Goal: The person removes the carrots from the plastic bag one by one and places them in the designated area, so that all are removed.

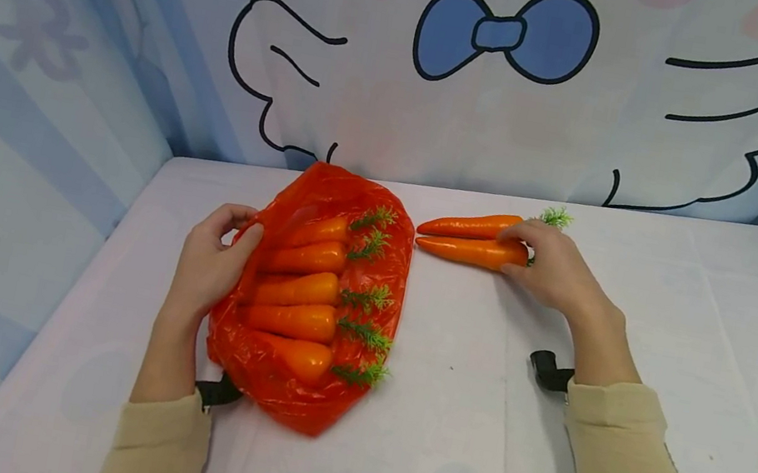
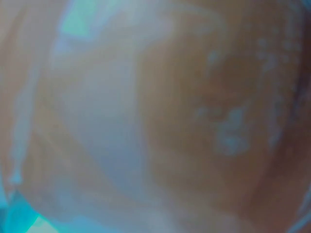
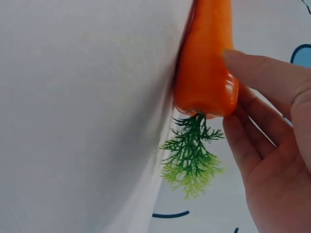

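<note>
On the left, a red plastic bag point(image 1: 350, 401) lies spread on the table with several orange carrots point(image 1: 300, 316) on it, their green tops pointing right. My left hand point(image 1: 210, 262) pinches the bag's left edge between thumb and fingers. Right of the bag, two more carrots point(image 1: 456, 248) lie side by side, tips toward the bag. My right hand point(image 1: 556, 268) grips both near their thick ends. Close up in the right wrist view, the thumb presses one carrot point(image 3: 206, 68), its leafy top point(image 3: 192, 155) hanging free. The left wrist view is too blurred to read.
A white cloth point(image 1: 433, 449) covers the table. Behind it hangs a printed curtain point(image 1: 519, 134) with a blue bow, and another pale blue curtain point(image 1: 7, 146) runs along the left side. Dark wrist-camera mounts point(image 1: 549, 372) stick out by both sleeves.
</note>
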Tool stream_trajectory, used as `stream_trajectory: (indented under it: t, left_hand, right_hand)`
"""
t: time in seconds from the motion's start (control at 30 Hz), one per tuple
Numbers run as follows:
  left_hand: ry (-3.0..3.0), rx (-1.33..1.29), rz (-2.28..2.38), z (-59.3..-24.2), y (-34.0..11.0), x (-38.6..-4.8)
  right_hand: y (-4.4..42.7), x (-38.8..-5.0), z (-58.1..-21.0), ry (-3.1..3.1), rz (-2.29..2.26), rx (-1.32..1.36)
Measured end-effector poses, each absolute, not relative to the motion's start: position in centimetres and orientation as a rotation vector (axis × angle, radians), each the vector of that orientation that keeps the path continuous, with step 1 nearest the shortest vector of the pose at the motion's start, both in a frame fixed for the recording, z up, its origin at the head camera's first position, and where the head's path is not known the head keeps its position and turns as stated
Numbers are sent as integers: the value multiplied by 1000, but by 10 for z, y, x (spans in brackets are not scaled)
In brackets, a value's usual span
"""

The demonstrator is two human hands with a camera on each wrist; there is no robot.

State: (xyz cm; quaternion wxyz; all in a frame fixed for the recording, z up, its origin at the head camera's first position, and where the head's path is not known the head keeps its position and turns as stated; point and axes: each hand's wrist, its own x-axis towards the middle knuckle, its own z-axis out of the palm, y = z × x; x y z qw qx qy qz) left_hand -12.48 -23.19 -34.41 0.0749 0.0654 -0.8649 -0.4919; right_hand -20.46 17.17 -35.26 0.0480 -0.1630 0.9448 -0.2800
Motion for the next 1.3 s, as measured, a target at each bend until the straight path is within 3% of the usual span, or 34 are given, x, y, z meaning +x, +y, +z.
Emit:
stream_trajectory:
  t: [0.63, 1.3]
  left_hand:
    - [-2584, 167, -1463, -345, -235, -127]
    - [-2567, 178, -1490, -348, -232, -128]
  right_hand:
    - [151, -193, -340, 2840, -1063, -585]
    - [107, -181, -334, 2685, -1193, -1055]
